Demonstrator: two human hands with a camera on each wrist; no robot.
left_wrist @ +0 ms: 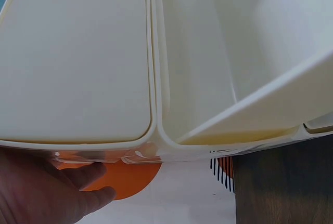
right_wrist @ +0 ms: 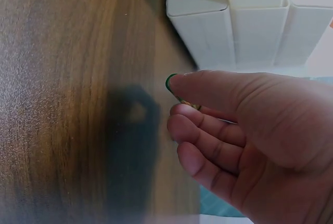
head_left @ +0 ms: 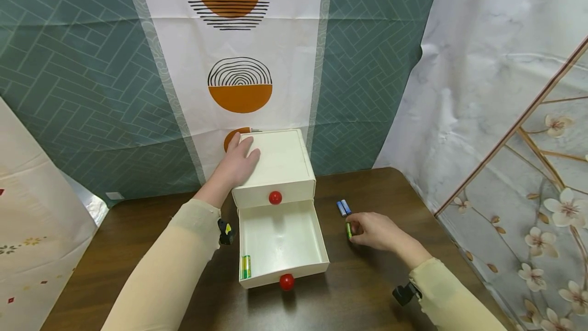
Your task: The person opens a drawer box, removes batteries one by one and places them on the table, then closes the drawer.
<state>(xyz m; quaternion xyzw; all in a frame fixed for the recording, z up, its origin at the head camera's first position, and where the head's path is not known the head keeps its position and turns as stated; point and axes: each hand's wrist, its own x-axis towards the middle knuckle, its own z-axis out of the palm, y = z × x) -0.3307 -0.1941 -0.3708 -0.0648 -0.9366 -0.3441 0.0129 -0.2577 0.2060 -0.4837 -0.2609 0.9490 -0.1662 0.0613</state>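
A white drawer box [head_left: 280, 160] with red knobs stands at the middle of the table, its lower drawer [head_left: 277, 234] pulled out. My left hand [head_left: 239, 161] rests on the left part of its top, fingers extended; the left wrist view shows the hand [left_wrist: 47, 193] along the box's edge. To the right of the drawer, my right hand [head_left: 374, 230] pinches a green battery [head_left: 348, 231] between thumb and fingers. Most of that battery [right_wrist: 169, 81] is hidden behind the thumb in the right wrist view. Green-and-yellow batteries [head_left: 246, 266] lie in the drawer's front left corner.
Two blue batteries [head_left: 343, 208] lie side by side on the brown wooden table [head_left: 363, 290], just beyond the right hand. The upper drawer with its red knob [head_left: 275, 197] is closed. A patterned cloth [head_left: 294, 65] hangs behind the table.
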